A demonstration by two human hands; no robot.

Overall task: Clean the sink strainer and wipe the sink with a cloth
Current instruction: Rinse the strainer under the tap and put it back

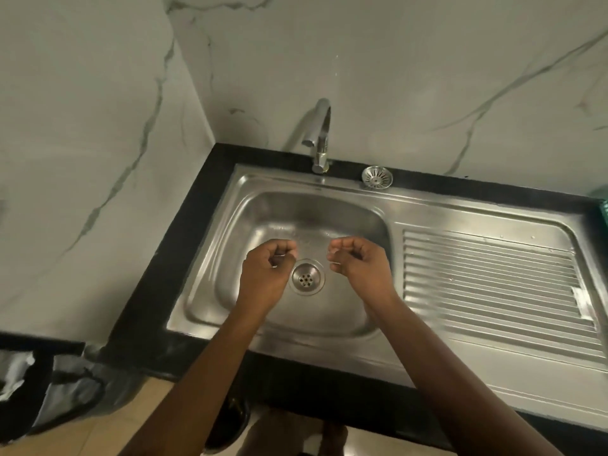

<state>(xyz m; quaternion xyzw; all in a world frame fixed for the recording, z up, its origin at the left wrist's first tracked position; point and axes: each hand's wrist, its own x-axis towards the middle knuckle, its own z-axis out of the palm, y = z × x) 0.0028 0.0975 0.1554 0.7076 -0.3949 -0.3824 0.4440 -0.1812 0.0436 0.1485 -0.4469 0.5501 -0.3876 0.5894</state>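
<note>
A round metal sink strainer [377, 177] lies on the back ledge of the steel sink [230, 232], right of the tap [320, 139]. The drain [306, 278] in the basin floor stands uncovered, its small holes showing. My left hand [268, 269] hovers over the basin just left of the drain, fingers curled, holding nothing. My right hand [357, 263] hovers just right of the drain, fingers also curled and empty. No cloth is in view.
A ribbed draining board [493, 287] stretches right of the basin. A black counter [138, 311] frames the sink, with marble walls behind and to the left. A green object [602, 209] sits at the far right edge. A bin with a dark liner [65, 390] stands lower left.
</note>
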